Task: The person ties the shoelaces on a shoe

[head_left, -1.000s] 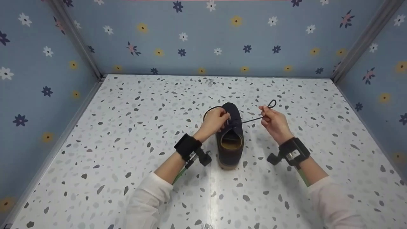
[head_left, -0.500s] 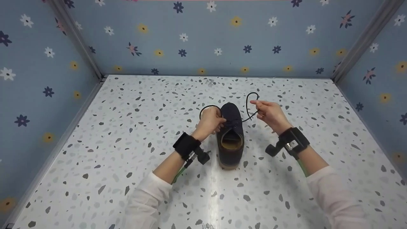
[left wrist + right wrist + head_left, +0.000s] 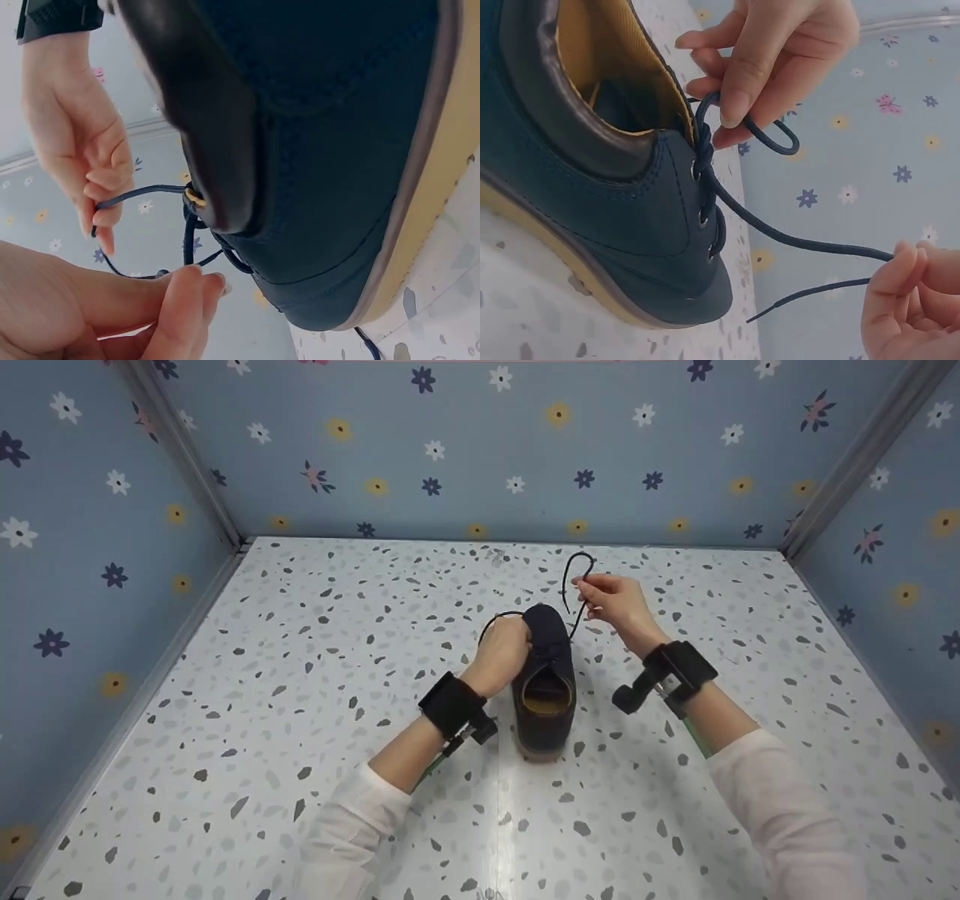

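Observation:
A dark navy lace-up shoe (image 3: 544,739) stands on the speckled surface, its toe pointing away. Beside its lacing, my left hand (image 3: 504,656) pinches one shoelace (image 3: 784,144), which bends into a small loop at the fingertips in the right wrist view. Out to the right and farther forward, my right hand (image 3: 619,604) pinches the other lace (image 3: 574,624) between thumb and fingers. That lace runs slack from the shoe, and its tail arcs above the fingers. The laces cross at the top eyelets (image 3: 697,169). From the head view, my left fingertips are hidden.
Blue flowered panels (image 3: 480,450) enclose the white speckled surface (image 3: 300,660) at the back and both sides. Black straps with small cameras sit on both wrists, the left strap (image 3: 452,705) close to the shoe's side.
My right hand has moved left and forward, nearer the shoe's toe. Its lace has gone from taut to slack and curved. My left hand has turned slightly but stays by the lacing.

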`<act>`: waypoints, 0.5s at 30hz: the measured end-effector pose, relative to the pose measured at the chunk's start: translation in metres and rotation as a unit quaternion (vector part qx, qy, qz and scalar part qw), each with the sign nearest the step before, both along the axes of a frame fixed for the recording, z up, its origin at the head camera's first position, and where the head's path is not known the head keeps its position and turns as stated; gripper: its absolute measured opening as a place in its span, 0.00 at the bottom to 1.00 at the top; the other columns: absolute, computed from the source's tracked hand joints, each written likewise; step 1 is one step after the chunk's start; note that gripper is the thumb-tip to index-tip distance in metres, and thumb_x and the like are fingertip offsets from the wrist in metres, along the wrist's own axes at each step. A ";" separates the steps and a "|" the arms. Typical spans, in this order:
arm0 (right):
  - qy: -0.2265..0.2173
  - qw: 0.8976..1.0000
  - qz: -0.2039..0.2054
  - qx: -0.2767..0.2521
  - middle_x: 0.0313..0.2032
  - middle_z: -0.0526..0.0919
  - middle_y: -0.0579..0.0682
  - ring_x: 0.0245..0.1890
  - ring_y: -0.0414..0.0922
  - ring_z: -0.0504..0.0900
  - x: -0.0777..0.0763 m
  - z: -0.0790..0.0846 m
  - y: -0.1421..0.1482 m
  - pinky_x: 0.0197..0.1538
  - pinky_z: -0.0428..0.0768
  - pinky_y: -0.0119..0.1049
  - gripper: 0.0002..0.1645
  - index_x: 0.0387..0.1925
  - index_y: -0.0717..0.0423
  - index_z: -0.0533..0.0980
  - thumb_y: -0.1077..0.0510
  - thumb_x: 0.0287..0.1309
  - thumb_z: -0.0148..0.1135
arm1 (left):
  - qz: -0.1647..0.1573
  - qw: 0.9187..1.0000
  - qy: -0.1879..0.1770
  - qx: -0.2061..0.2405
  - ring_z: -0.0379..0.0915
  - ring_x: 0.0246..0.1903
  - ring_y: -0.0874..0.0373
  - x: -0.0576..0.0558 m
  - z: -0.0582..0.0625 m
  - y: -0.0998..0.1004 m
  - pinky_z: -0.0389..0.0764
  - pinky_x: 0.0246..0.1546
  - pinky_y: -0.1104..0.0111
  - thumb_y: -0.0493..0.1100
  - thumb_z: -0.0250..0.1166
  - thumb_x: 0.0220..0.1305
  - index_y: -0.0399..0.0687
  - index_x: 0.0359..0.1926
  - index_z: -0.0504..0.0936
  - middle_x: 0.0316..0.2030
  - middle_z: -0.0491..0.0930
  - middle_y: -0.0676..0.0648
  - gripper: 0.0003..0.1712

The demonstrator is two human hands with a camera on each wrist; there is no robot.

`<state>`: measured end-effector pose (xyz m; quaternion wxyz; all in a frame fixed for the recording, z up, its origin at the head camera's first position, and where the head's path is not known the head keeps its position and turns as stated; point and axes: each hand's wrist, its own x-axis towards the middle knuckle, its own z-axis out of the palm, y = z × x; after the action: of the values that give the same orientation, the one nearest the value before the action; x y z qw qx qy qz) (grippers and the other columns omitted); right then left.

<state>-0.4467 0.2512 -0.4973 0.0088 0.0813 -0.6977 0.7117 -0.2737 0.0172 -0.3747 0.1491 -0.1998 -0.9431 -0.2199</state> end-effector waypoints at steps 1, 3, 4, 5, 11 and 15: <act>0.011 1.000 -0.004 0.018 0.28 0.68 0.59 0.21 0.51 0.65 -0.004 -0.001 -0.002 0.16 0.64 0.39 0.19 0.35 0.53 0.69 0.52 0.34 0.53 | 0.001 1.000 0.006 -0.001 0.65 0.16 0.60 0.000 0.000 0.000 0.64 0.17 0.70 0.35 0.55 0.35 0.48 0.06 0.68 0.13 0.70 0.50 0.10; 0.029 0.998 -0.012 0.052 0.28 0.68 0.58 0.22 0.52 0.64 -0.013 -0.002 -0.005 0.16 0.64 0.40 0.18 0.34 0.50 0.70 0.51 0.34 0.53 | 0.007 1.000 0.012 0.001 0.65 0.16 0.60 0.001 0.000 0.001 0.64 0.17 0.70 0.35 0.55 0.35 0.48 0.07 0.67 0.13 0.70 0.50 0.09; 0.038 0.997 -0.013 0.071 0.28 0.69 0.57 0.22 0.52 0.65 -0.018 -0.004 -0.006 0.17 0.64 0.40 0.18 0.34 0.49 0.70 0.50 0.34 0.53 | 0.008 1.000 0.011 0.004 0.65 0.17 0.59 0.001 0.000 0.001 0.64 0.17 0.70 0.35 0.55 0.35 0.47 0.08 0.67 0.14 0.70 0.50 0.08; 0.051 0.995 -0.012 0.090 0.28 0.69 0.56 0.22 0.51 0.65 -0.023 -0.005 -0.008 0.17 0.64 0.40 0.18 0.34 0.48 0.70 0.50 0.34 0.52 | 0.011 1.000 0.008 0.006 0.65 0.17 0.59 0.001 0.000 0.001 0.64 0.17 0.70 0.35 0.55 0.35 0.46 0.10 0.66 0.14 0.69 0.49 0.06; 0.099 0.979 0.035 0.173 0.24 0.71 0.50 0.17 0.45 0.66 -0.009 0.034 -0.039 0.15 0.64 0.36 0.16 0.33 0.48 0.70 0.51 0.36 0.51 | 0.024 0.999 -0.008 0.026 0.66 0.20 0.56 0.002 -0.001 0.001 0.64 0.17 0.68 0.34 0.53 0.36 0.44 0.20 0.63 0.19 0.70 0.47 0.07; 0.121 0.963 0.051 0.238 0.23 0.72 0.49 0.16 0.44 0.66 0.074 0.123 -0.086 0.16 0.64 0.33 0.13 0.32 0.52 0.70 0.55 0.39 0.50 | 0.011 0.999 0.002 0.041 0.65 0.20 0.57 0.001 -0.001 0.001 0.63 0.17 0.68 0.34 0.54 0.36 0.43 0.19 0.66 0.18 0.70 0.48 0.05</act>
<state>-0.3724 0.1656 -0.3743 0.0373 0.2016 -0.8354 0.5099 -0.2722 0.0185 -0.3761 0.1618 -0.1839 -0.9350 -0.2565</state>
